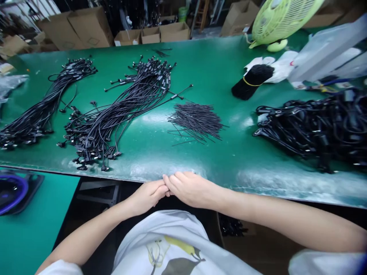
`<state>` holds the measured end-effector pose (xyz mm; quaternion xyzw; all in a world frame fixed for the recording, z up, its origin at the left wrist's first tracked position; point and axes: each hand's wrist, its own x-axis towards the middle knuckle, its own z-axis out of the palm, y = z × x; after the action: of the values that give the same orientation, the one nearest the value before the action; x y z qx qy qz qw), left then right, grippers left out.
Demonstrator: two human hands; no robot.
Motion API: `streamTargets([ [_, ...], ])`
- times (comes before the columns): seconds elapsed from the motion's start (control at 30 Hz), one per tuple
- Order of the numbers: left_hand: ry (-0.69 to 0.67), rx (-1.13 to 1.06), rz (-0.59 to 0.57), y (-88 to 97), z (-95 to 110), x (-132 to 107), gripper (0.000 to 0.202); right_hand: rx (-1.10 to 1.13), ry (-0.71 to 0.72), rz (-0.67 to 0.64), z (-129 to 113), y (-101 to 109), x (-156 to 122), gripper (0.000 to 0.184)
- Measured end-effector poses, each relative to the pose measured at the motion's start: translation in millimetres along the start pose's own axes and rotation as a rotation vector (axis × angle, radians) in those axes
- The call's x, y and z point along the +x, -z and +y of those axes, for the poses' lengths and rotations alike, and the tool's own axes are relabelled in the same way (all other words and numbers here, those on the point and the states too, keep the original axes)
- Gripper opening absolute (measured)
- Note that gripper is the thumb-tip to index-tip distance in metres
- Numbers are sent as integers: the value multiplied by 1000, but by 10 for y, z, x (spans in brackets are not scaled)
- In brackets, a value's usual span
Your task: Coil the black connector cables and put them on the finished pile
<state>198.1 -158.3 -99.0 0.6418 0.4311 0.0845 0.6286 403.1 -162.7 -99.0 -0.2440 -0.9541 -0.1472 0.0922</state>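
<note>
My left hand [147,196] and my right hand [186,189] meet at the front edge of the green-topped workbench [143,152], with the right fingers resting on the left. Neither hand shows anything in its grip. The nearest item is a pile of short, thin black wires [196,122], well beyond my fingertips. To its left lie two long bundles of black cables with small connectors [114,114] [48,103]. A dense black heap of cables [315,128] fills the right side. Farther back stands a black wire bundle [252,81] bound with a yellow band.
A lime-green fan [282,19] and clear plastic bags [327,49] sit at the far right, near a white cloth [282,67]. Cardboard boxes [76,28] stand beyond the bench. At lower left is a teal surface [28,229] bearing a black and purple object [17,193].
</note>
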Motion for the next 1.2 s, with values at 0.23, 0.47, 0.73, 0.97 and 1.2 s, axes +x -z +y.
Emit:
streamTargets([
  [0.23, -29, 228, -1, -28, -17, 40, 26, -83, 8, 29, 49, -21, -34, 20],
  [0.47, -91, 400, 171, -53, 9, 122, 27, 54, -33, 21, 143, -52, 5, 23],
  [0.73, -57, -526, 374, 110, -123, 217, 37, 419, -789, -60, 1088, -242, 211, 20],
  [0.97, -46, -821, 389, 145, -118, 197, 38, 370, -973, -251, 1212, -629, 363, 15],
  [1.2, -89, -834, 356, 122, -95, 220, 36, 773, -922, -102, 942, -344, 284, 8],
])
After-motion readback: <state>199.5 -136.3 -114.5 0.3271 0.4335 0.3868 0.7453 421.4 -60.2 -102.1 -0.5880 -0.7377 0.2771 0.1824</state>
